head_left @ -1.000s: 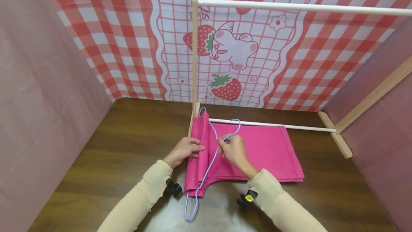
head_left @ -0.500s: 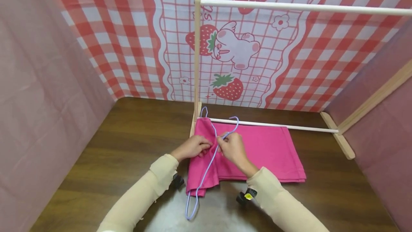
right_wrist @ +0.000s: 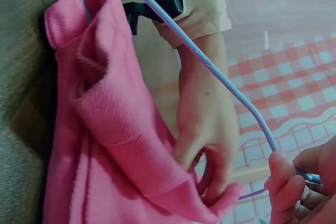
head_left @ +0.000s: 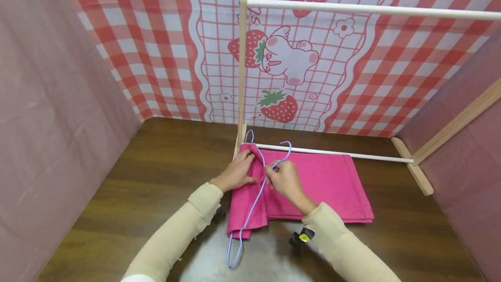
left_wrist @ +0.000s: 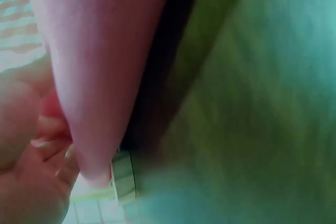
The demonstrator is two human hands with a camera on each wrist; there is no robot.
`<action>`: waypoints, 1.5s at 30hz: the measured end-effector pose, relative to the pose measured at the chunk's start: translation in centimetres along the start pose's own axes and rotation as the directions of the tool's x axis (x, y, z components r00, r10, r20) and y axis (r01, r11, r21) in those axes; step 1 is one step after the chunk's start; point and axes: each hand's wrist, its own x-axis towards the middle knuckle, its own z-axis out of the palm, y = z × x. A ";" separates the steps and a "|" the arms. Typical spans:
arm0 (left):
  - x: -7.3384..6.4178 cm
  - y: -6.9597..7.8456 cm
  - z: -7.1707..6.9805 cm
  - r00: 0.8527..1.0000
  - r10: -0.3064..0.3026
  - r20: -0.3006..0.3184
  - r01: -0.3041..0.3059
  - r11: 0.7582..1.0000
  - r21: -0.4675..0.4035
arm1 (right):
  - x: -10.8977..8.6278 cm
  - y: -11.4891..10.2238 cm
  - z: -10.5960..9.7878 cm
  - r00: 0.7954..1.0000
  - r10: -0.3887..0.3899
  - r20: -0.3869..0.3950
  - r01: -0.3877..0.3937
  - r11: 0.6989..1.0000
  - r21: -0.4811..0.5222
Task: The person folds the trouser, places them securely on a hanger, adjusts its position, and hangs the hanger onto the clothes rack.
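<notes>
Pink folded trousers (head_left: 318, 186) lie on the table, their left end turned over the lower bar of a lilac wire hanger (head_left: 253, 208). My right hand (head_left: 285, 179) pinches the hanger just below its hook, which points up and away. The left hand (head_left: 236, 171) rests on the turned-over part, thumb apart from the fingers, which reach toward its far edge. In the right wrist view the left hand's fingertips touch the cloth (right_wrist: 121, 140) under the slanting hanger wire. Blurred skin of the left hand (left_wrist: 100, 77) fills much of the left wrist view.
A wooden rack post (head_left: 242, 68) rises just behind the trousers' left end. It carries a white upper rail (head_left: 352, 8), and a white lower rail (head_left: 375, 156) runs behind the cloth. The rack's right foot (head_left: 412, 166) stands at the right. A checked strawberry curtain (head_left: 156, 55) closes the back.
The left hand has moved from the trousers' left fold up toward its far edge, and its fingers have spread. The fold now lies flatter and wider beneath the hanger. The right hand keeps its hold.
</notes>
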 end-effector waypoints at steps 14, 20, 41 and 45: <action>0.8 0.9 -1.2 0.923 0.020 0.383 -0.072 0.990 0.120 | 0.1 -0.2 -0.1 1.000 -0.001 0.015 0.001 1.000 -0.017; -1.3 1.9 -1.7 0.888 0.067 0.456 -0.092 0.995 0.034 | 0.1 -0.2 -0.1 1.000 0.009 0.021 -0.009 1.000 0.003; -6.1 1.7 -3.1 0.828 0.266 0.495 -0.197 0.962 -0.187 | -0.1 0.7 -0.2 1.000 0.017 0.013 -0.017 1.000 0.010; -7.1 1.4 -3.6 0.817 0.214 0.535 -0.094 0.966 -0.242 | -0.3 0.8 -0.3 1.000 0.028 0.009 -0.028 1.000 0.007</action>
